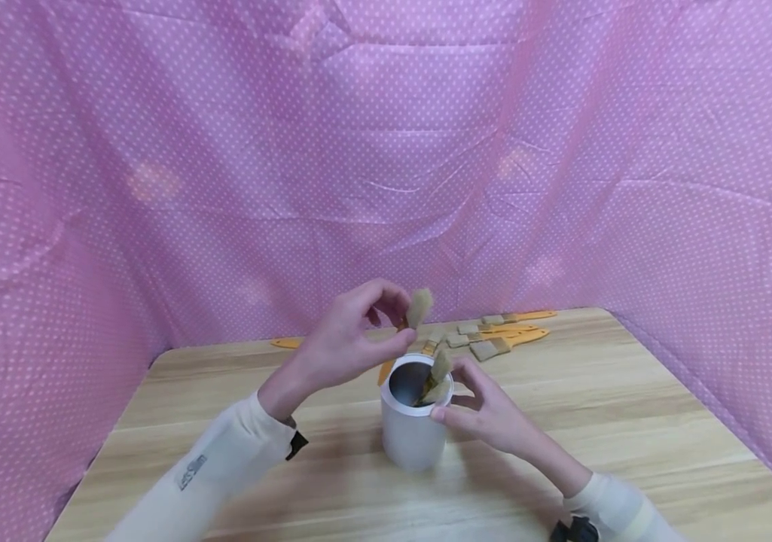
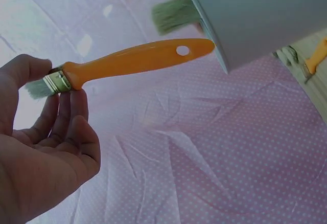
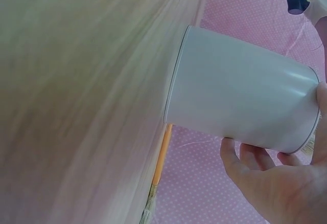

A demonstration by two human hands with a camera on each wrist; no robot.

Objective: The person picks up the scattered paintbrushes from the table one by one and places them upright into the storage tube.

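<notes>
My left hand (image 1: pixel 352 324) pinches a paintbrush (image 2: pixel 143 58) at its metal ferrule between thumb and fingers. Its pale bristles point up, and the orange handle hangs down with its end at the left of the canister's rim; whether they touch I cannot tell. The white canister (image 1: pixel 415 440) stands upright on the table. Around its right side, close to the rim, the thumb and fingers of my right hand (image 1: pixel 487 410) hold it. Inside, brushes (image 1: pixel 441 367) lean against the right wall, bristles upward, their handles hidden.
Several orange-handled brushes (image 1: pixel 528 336) lie on the wooden table (image 1: pixel 630 421) behind the canister, toward the right. Another orange handle (image 1: pixel 286 343) shows at the back left, partly behind my left hand. A pink dotted cloth (image 1: pixel 386 150) surrounds the table's back and sides.
</notes>
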